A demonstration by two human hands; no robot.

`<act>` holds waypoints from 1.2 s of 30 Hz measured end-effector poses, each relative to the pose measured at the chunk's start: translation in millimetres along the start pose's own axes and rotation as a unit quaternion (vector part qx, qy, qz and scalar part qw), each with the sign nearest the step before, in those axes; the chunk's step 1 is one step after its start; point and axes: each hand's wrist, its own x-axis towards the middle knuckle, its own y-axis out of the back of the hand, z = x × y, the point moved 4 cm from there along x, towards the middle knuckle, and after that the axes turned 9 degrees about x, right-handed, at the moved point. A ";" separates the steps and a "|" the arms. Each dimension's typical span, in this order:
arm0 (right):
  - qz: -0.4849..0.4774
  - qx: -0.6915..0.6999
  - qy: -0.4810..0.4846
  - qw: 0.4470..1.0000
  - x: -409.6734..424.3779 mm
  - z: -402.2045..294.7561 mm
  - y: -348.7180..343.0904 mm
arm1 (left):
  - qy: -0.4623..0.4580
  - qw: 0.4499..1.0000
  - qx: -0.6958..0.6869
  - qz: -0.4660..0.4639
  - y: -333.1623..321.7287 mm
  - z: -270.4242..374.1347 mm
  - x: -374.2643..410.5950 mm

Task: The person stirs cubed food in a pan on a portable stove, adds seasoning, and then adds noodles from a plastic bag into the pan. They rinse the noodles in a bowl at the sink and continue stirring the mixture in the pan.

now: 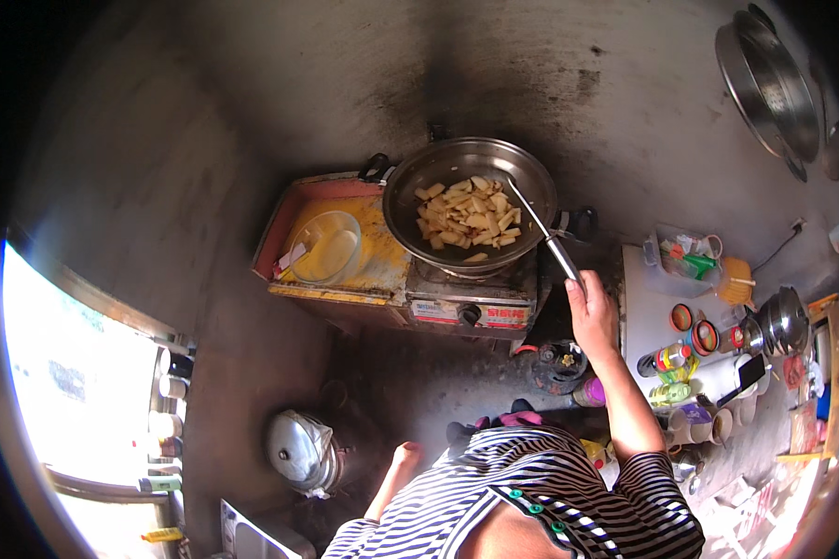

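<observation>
My right hand (594,314) is closed around the metal handle of a cooking spatula (552,241), whose far end rests inside a steel wok (398,227). Pale cut pieces of food (468,213) lie heaped in the wok, which stands on a gas stove (472,311). My left hand (407,453) hangs low near my body, away from the stove; its fingers are too small and dim to read. A clear glass bowl (327,248) sits left of the wok on a worn yellow surface.
On the right, a white table (633,300) holds a plastic basket (678,262), bottles, spice jars and a phone (744,381). A gas cylinder (556,370) stands below the stove. At lower left is a lidded metal pot (297,447). A large steel pan (769,87) hangs on the wall.
</observation>
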 end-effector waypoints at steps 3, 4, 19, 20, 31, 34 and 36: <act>0.000 -0.040 0.023 0.999 9.0 3.7 6.0 | -0.001 1.000 -0.007 0.007 0.7 -0.1 -10.3; 0.005 -0.045 0.016 0.999 10.3 7.6 7.7 | 0.001 1.000 -0.022 0.009 0.0 0.2 -16.6; -0.078 -0.110 0.002 0.991 38.8 19.1 17.9 | 0.027 0.998 -0.002 0.061 -23.3 -33.8 -35.6; -0.076 -0.121 0.000 0.990 38.8 22.2 18.8 | 0.031 0.997 -0.003 0.065 -26.9 -34.1 -36.3; 0.027 0.103 0.148 0.983 3.0 1.2 -4.0 | 0.043 0.989 -0.098 0.100 -29.3 -25.8 -78.8; -0.209 0.227 0.025 0.951 -22.5 -5.7 -69.9 | 0.056 0.983 -0.131 0.115 -25.1 -33.2 -86.6; -0.312 0.287 -0.050 0.904 -43.1 -2.6 -113.5 | 0.035 0.978 -0.155 0.133 -20.2 -38.2 -97.3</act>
